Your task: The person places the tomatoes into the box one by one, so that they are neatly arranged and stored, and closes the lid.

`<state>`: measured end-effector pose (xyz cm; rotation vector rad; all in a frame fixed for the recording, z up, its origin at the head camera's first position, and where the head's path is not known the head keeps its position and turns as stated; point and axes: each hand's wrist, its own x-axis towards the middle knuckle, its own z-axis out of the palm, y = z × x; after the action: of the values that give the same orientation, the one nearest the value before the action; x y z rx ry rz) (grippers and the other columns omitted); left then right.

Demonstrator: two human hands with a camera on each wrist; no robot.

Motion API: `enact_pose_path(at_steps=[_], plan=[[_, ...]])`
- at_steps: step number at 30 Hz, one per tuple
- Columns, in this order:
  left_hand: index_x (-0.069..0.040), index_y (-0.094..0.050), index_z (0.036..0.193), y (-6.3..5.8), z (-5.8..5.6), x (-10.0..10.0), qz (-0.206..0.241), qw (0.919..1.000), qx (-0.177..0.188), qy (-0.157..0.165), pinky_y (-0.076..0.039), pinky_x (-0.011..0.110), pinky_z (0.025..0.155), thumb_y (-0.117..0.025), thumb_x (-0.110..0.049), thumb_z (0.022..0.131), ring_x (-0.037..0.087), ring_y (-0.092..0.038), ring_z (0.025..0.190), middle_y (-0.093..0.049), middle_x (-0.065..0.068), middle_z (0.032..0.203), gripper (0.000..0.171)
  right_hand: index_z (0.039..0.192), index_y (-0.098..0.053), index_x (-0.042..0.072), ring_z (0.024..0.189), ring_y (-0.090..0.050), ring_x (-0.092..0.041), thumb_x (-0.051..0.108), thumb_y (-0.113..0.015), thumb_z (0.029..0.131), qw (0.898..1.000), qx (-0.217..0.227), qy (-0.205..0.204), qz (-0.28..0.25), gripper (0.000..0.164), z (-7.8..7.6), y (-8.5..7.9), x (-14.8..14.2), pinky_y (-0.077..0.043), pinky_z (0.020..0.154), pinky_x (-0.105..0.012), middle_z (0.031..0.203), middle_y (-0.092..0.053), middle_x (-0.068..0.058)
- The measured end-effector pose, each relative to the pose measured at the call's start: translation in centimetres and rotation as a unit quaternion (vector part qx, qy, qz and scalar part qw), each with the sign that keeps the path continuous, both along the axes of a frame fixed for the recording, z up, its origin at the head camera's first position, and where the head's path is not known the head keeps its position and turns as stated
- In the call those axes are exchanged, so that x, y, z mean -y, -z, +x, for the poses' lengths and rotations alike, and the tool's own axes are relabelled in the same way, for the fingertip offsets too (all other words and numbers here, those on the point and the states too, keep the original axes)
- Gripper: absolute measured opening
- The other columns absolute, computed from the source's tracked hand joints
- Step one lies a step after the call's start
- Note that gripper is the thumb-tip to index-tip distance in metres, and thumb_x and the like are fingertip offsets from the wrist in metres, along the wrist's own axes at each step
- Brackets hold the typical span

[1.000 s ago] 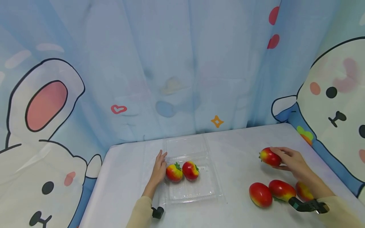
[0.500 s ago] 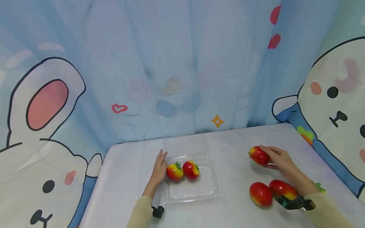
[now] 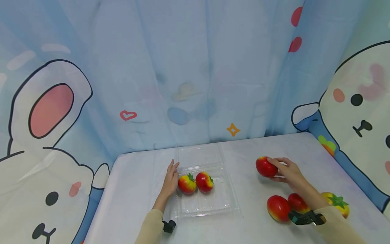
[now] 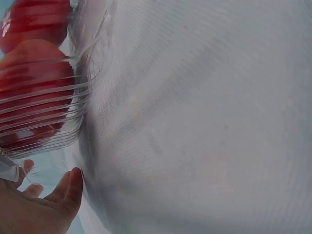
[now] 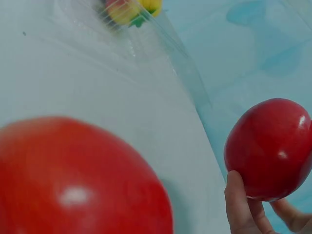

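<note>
In the head view my right hand (image 3: 289, 173) grips a red-and-yellow fruit (image 3: 264, 166) between thumb and fingers, above the right half of the table. The right wrist view shows this held fruit (image 5: 268, 146) red and glossy, fingertips along its underside. A clear plastic clamshell box (image 3: 205, 206) lies with its lid folded back. Two similar fruits with green leafy tops, a left one (image 3: 186, 184) and a right one (image 3: 204, 182), sit side by side in it. My left hand (image 3: 169, 183) rests along the box's left side, fingers extended; the left wrist view shows its fingers (image 4: 73, 192) beside the ribbed wall.
On the white-covered table (image 3: 137, 189), near my right forearm, lie a red fruit (image 3: 278, 208), another red one (image 3: 297, 202) partly hidden by the arm, and a yellow one (image 3: 327, 196) with a green top. A blue cartoon curtain (image 3: 182, 67) hangs behind.
My right hand has moved left with the fruit, closer to the box, and the fruit's leafy end has turned out of sight. The left hand and the box stay put.
</note>
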<state>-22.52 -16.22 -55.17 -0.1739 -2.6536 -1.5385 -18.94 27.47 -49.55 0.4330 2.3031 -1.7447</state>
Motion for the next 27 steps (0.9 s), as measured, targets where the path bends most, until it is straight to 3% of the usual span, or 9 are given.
enact_pose_path(at_steps=[5, 10, 19, 27], plan=[[0.003, -0.047, 0.142, 0.2, -0.2, 0.0, -0.005, 0.9999, -0.012, 0.001, -0.024, 0.057, 0.115, -0.034, -0.004, 0.097, 0.042, -0.031, 0.142, -0.023, 0.021, 0.160, 0.047, 0.151, -0.021, -0.007, 0.131, -0.034, -0.048, 0.055, -0.054, 0.095, 0.999, -0.009, -0.010, -0.035, 0.089, -0.2, 0.2, 0.8, -0.059, 0.080, -0.031, 0.151, -0.023, -0.033], [0.003, -0.047, 0.142, 0.2, -0.3, 0.1, 0.001, 0.9999, -0.012, 0.003, -0.025, 0.057, 0.115, -0.034, -0.003, 0.098, 0.042, -0.033, 0.141, -0.023, 0.020, 0.160, 0.047, 0.146, -0.027, -0.009, 0.130, -0.033, -0.047, 0.051, -0.057, 0.095, 0.999, -0.009, -0.009, -0.053, 0.084, -0.4, 0.3, 1.7, -0.059, 0.082, -0.033, 0.150, -0.026, -0.032], [0.004, -0.048, 0.142, 0.2, -0.2, 0.1, 0.000, 0.9999, -0.015, 0.004, -0.025, 0.057, 0.114, -0.035, -0.004, 0.097, 0.043, -0.035, 0.140, -0.023, 0.021, 0.159, 0.047, 0.140, -0.032, -0.010, 0.126, -0.042, -0.046, 0.051, -0.062, 0.092, 0.999, -0.009, -0.020, -0.023, 0.084, -0.7, 0.4, 3.9, -0.057, 0.088, -0.038, 0.144, -0.035, -0.032], [0.005, -0.047, 0.142, 0.2, -0.2, 0.0, -0.002, 0.9999, -0.015, 0.004, -0.026, 0.057, 0.114, -0.035, -0.004, 0.097, 0.043, -0.037, 0.138, -0.023, 0.022, 0.159, 0.047, 0.129, -0.042, -0.004, 0.115, -0.054, -0.038, 0.051, -0.069, 0.087, 0.999, -0.020, -0.025, -0.001, 0.074, -0.7, 0.4, 6.4, -0.058, 0.085, -0.037, 0.136, -0.047, -0.028]])
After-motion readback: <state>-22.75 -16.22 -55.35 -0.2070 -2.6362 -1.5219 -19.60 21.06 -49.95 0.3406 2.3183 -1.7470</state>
